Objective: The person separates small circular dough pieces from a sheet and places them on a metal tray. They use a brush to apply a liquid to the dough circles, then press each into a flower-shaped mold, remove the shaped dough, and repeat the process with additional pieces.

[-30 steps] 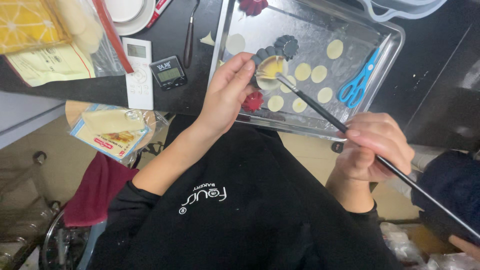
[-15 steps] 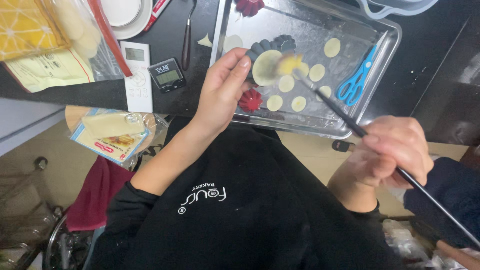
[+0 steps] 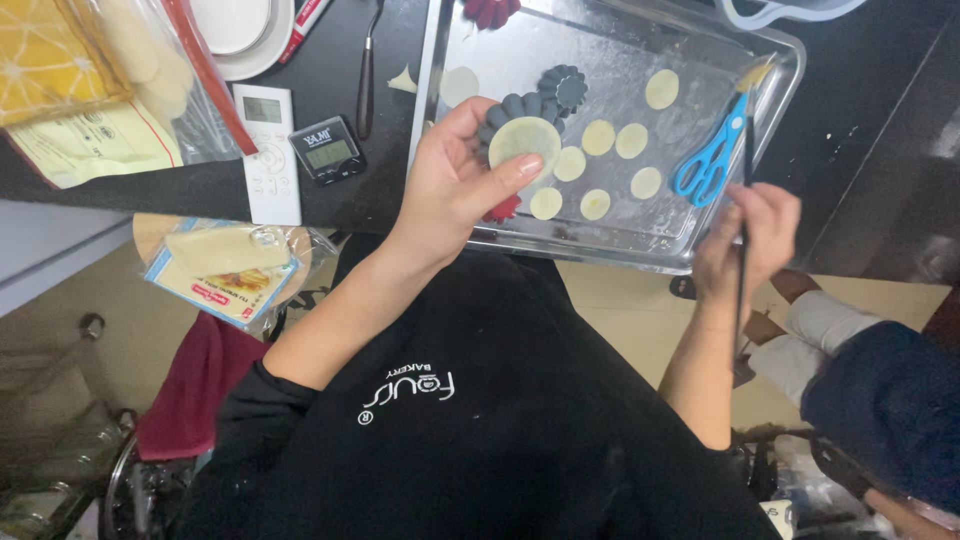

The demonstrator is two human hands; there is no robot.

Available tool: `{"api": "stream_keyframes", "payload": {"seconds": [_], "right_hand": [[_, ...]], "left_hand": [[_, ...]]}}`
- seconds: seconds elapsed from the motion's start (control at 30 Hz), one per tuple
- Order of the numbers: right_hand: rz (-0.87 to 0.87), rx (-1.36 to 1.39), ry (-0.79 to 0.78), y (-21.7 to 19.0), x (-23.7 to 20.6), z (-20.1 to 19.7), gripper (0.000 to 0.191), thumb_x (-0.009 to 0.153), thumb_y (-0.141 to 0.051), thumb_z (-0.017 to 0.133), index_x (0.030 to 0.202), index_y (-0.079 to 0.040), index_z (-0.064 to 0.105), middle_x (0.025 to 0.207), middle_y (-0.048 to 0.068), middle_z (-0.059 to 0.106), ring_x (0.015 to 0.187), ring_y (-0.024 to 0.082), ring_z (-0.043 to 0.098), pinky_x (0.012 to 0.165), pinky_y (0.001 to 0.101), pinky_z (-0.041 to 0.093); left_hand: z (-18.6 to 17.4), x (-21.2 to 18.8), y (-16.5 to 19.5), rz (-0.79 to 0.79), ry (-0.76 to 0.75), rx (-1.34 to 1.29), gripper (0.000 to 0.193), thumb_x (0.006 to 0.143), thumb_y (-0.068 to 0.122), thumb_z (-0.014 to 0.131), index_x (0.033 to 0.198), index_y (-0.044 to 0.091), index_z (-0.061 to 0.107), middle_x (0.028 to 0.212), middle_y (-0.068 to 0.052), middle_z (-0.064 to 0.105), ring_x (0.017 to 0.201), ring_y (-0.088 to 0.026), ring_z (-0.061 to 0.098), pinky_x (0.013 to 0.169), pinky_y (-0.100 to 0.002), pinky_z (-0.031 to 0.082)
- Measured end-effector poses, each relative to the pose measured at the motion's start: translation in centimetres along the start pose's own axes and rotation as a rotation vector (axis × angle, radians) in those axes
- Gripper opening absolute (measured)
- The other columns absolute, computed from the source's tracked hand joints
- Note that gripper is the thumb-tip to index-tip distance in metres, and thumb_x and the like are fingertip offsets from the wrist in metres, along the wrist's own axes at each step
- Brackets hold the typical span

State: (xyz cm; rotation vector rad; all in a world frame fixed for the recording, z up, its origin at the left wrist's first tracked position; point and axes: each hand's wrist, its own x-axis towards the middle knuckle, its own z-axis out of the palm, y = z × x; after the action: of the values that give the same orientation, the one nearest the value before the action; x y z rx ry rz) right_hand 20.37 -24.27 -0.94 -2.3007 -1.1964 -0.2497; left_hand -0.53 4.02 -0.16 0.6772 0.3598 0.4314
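Pale dough, cut as a round disc [image 3: 525,140], is seated on a dark fluted mould [image 3: 505,112] held in the left hand [image 3: 455,185] above the near left part of the metal tray [image 3: 640,250]. The left hand is closed around the mould, thumb across the disc's lower rim, fingers curled behind. The right hand [image 3: 745,240] is clenched on the thin dark handle of a brush [image 3: 747,160], whose yellowish tip points toward the tray's far right corner.

Risks, as judged:
- The disc may be torn or dented if the thumb is pressed harder on its rim.
- The disc may slide off if the mould is tilted further, since it appears only laid on.
- The blue scissors [image 3: 708,160], just beside the brush shaft, may be knocked by a sideways sweep.
- Loose discs [image 3: 598,138] on the tray floor may be smeared or shifted by a dragged tip.

A second dark mould [image 3: 565,88] stands behind the held one; a red mould [image 3: 502,208] is partly hidden under the left hand.
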Motion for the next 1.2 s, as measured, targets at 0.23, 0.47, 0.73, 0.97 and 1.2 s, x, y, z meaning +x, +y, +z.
{"api": "stream_keyframes", "payload": {"seconds": [0.23, 0.47, 0.73, 0.97, 1.2], "right_hand": [[0.213, -0.310, -0.204, 6.2, -8.1, 6.6, 0.027, 0.096, 0.001, 0.066, 0.121, -0.011, 0.067, 0.127, 0.015, 0.060, 0.111, 0.035, 0.060, 0.092, 0.0397, 0.051], [0.167, -0.401, -0.309, 8.4, -8.0, 8.1, 0.035, 0.095, 0.001, 0.058, 0.128, -0.010, 0.065, 0.135, 0.016, 0.059, 0.117, 0.035, 0.057, 0.097, 0.0435, 0.046], [0.178, -0.104, -0.111, 3.2, -2.1, 5.8, 0.048, 0.091, 0.009, 0.062, 0.138, -0.002, 0.061, 0.132, 0.016, 0.058, 0.115, 0.032, 0.060, 0.099, 0.0405, 0.048], [0.342, 1.053, -0.220, -7.2, 4.5, 2.7, 0.031, 0.105, -0.006, 0.066, 0.134, 0.002, 0.061, 0.124, 0.012, 0.064, 0.108, 0.018, 0.068, 0.098, 0.0302, 0.056], [0.409, 1.267, -0.363, -12.2, 8.1, 3.9, 0.045, 0.096, -0.008, 0.068, 0.135, 0.010, 0.054, 0.128, 0.016, 0.061, 0.111, 0.021, 0.063, 0.102, 0.0324, 0.052]], "left_hand": [[0.9, 0.3, 0.0, -0.093, 0.047, 0.061, 0.026, 0.096, 0.010, 0.077, 0.113, 0.003, 0.058, 0.097, -0.003, 0.069, 0.074, -0.003, 0.059, 0.062, -0.019, 0.048], [1.7, 0.6, -0.1, -0.098, 0.027, 0.127, 0.027, 0.096, 0.013, 0.078, 0.112, 0.003, 0.059, 0.093, -0.002, 0.068, 0.068, -0.001, 0.055, 0.058, -0.018, 0.045], [1.9, 0.5, -0.1, -0.126, 0.020, 0.039, 0.021, 0.100, 0.014, 0.071, 0.113, 0.002, 0.060, 0.092, 0.000, 0.065, 0.070, -0.001, 0.050, 0.058, -0.019, 0.039], [1.9, 0.1, -0.3, -0.125, -0.022, -0.011, 0.022, 0.098, 0.012, 0.068, 0.117, 0.002, 0.061, 0.101, -0.002, 0.066, 0.081, -0.004, 0.054, 0.067, -0.019, 0.041], [2.3, 0.1, -0.8, -0.070, -0.013, 0.062, 0.023, 0.096, 0.002, 0.073, 0.116, -0.001, 0.061, 0.108, -0.006, 0.069, 0.098, -0.008, 0.065, 0.088, -0.025, 0.056]]}}
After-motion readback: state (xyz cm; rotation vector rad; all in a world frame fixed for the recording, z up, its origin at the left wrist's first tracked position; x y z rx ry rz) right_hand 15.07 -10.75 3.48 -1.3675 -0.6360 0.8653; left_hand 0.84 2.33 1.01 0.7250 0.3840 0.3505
